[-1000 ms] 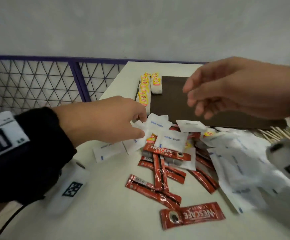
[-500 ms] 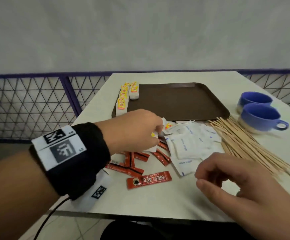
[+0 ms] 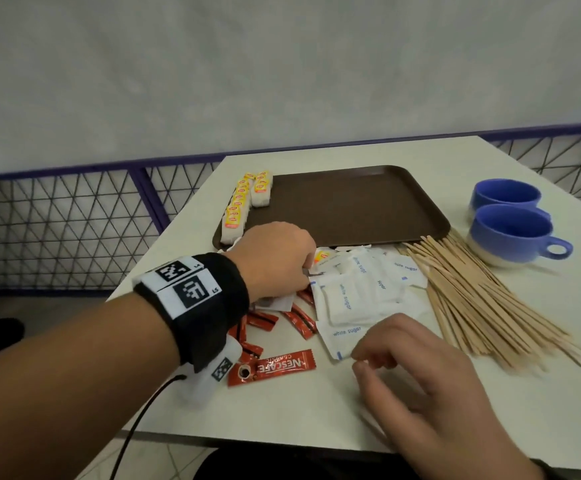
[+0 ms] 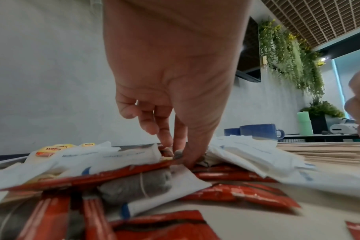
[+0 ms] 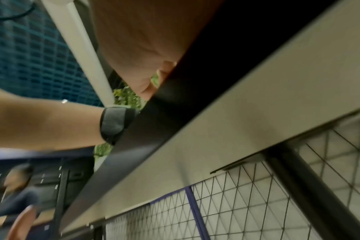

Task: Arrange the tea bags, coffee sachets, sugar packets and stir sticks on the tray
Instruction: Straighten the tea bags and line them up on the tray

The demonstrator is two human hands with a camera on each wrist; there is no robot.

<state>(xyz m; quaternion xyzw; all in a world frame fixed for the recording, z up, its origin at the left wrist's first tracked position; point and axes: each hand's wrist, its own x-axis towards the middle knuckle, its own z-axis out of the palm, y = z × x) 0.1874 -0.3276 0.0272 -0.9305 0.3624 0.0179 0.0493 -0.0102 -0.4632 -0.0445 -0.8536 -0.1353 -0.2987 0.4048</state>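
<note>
Both hands barely shifted since before

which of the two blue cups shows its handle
The nearer blue cup with the white base, beside the wooden stir sticks; its handle points right. The farther blue cup shows none.

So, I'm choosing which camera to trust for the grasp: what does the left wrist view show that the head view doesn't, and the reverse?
Only the left wrist view shows the left hand with its fingertips dug among the packets, and a grey tea bag under the sachets. Only the head view shows the brown tray and its row of tea bags. Both show sugar packets, coffee sachets, stir sticks and blue cups.
</note>
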